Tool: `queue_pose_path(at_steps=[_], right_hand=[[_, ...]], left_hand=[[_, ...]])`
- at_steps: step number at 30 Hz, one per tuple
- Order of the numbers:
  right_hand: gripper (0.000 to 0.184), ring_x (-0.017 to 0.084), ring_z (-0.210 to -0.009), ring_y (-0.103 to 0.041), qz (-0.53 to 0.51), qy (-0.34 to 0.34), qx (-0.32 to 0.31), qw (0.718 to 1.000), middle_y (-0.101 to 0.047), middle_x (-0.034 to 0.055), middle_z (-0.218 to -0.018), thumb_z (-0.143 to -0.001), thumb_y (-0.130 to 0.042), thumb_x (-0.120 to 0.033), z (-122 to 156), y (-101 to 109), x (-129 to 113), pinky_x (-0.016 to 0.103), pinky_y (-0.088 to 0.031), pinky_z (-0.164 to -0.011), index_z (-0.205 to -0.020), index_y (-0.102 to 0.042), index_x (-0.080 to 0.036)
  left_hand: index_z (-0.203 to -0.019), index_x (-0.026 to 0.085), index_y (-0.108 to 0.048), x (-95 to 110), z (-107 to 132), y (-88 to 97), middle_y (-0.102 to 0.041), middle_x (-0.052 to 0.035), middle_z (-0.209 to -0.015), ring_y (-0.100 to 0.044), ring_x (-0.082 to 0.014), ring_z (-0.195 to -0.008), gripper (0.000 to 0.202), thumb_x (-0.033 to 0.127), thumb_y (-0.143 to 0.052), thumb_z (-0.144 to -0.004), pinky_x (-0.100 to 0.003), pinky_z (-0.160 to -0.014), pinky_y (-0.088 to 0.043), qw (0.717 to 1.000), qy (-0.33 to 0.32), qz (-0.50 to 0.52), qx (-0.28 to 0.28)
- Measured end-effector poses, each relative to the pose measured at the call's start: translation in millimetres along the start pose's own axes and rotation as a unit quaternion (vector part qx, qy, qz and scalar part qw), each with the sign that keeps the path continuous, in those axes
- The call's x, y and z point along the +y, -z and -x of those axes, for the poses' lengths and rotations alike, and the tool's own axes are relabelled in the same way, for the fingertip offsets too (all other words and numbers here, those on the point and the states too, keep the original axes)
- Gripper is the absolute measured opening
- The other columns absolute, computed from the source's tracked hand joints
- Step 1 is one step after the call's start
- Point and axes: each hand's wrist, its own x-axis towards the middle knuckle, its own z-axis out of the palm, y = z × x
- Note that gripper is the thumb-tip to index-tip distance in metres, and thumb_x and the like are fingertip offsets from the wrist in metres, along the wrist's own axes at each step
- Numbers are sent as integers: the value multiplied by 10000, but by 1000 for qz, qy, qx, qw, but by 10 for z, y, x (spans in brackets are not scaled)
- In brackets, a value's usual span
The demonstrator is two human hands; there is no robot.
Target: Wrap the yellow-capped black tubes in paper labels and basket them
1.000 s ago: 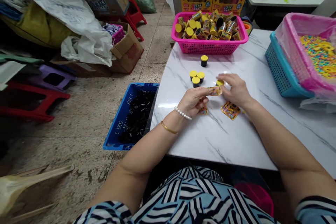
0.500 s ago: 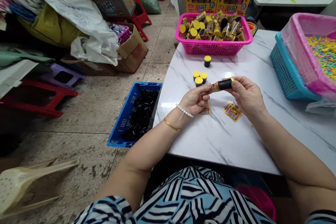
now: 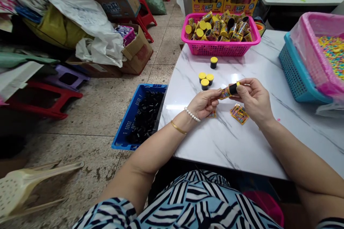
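Observation:
My left hand (image 3: pixel 205 103) pinches a printed shrink-wrap label sleeve (image 3: pixel 224 94) between thumb and finger. In my right hand (image 3: pixel 254 97) is a small black cup (image 3: pixel 233 88) with a yellow lid, tilted on its side, lid end to the right. Part of the sleeve covers the cup's left end. A small stack of flat printed sleeves (image 3: pixel 239 114) lies on the table below my right hand. Another sleeve (image 3: pixel 213 114) shows partly under my left hand. Beyond my hands stand three black cups with yellow lids (image 3: pixel 204 83) close together, and a single cup (image 3: pixel 213 63) farther back.
A pink basket (image 3: pixel 220 50) full of wrapped cups stands at the table's far edge, before yellow printed boxes (image 3: pixel 208 1). Stacked blue (image 3: pixel 298 75) and pink baskets with colourful candies are at right. A blue crate (image 3: pixel 118 139) of black cups sits left of the table.
The sleeve has slid further over the black cup, now covering more of its left end. Both hands have shifted slightly, and the cup is tilted more.

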Motion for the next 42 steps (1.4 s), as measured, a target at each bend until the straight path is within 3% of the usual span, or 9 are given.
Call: queue_pose_path(at_steps=[6,9,12,18,25,28,32,39,42], right_hand=[[431,183,-771,-755,-9,10,-23,1000,-786,13,-916,-758,-901,-517,31,59,-126,382,-675,-779,-1018,-661,-270],[370,195,-832,-743,-10,34,-52,998,-770,22,-962,-788,-885,-463,41,84,-125,367,-668,-738,-1054,-708,-277],[331,187,-880,-715,45,87,-73,993,-732,32,-1071,-798,-881,-375,21,126,-74,345,-654,-723,-1086,-750,-280],[302,190,-948,-698,224,283,-157,919,-717,50,-1097,-850,-830,-228,-64,256,-53,363,-628,-826,-1142,-789,-288],[263,226,-961,-756,307,383,-106,864,-780,55,-1072,-839,-840,-214,-39,277,-76,409,-649,-880,-1085,-799,-297],[233,227,-869,-766,267,313,-63,909,-804,52,-985,-782,-900,-279,-32,229,16,406,-662,-821,-999,-816,-276],[226,178,-703,-734,93,71,-75,990,-787,20,-815,-803,-889,-390,-47,120,164,355,-655,-704,-940,-809,-228],[399,144,-795,-744,-41,-86,-143,985,-784,14,-993,-841,-858,-427,-100,218,147,281,-638,-693,-1206,-786,-284],[339,142,-751,-736,-48,-105,-137,984,-788,12,-926,-784,-907,-364,-114,256,187,277,-629,-665,-1097,-818,-268]], left_hand=[[-907,142,-743,-27,28,6,-716,-50,-901,-536,-42,-605,326,341,-924,-724,-152,-435,-297,984,-136,-95,68],[-1077,188,-767,-11,53,30,-752,-70,-1064,-682,-119,-831,461,394,-946,-706,-206,-648,-509,973,-172,-155,2],[-1055,170,-784,1,51,52,-766,-65,-981,-704,-142,-846,438,414,-937,-725,-285,-787,-551,963,-170,-188,-87],[-1016,140,-802,-30,13,38,-793,-78,-1016,-724,-178,-953,453,323,-988,-646,-345,-922,-547,950,-198,-202,-131],[-1134,159,-759,11,-8,112,-781,-73,-970,-722,-155,-816,483,373,-936,-739,-308,-769,-549,954,-155,-224,-123],[-1046,150,-762,-18,10,97,-778,-72,-998,-735,-172,-921,400,346,-930,-741,-327,-870,-566,935,-239,-234,-119],[-1070,156,-762,-15,65,54,-772,-78,-1031,-736,-182,-946,368,337,-894,-778,-328,-882,-573,902,-304,-289,-104],[-993,116,-703,85,48,79,-728,-45,-804,-655,-103,-643,427,429,-898,-779,-235,-603,-504,946,-169,-265,-79],[-950,116,-694,47,30,72,-693,-29,-729,-638,-92,-599,399,449,-873,-822,-213,-554,-473,963,-106,-221,-109]])
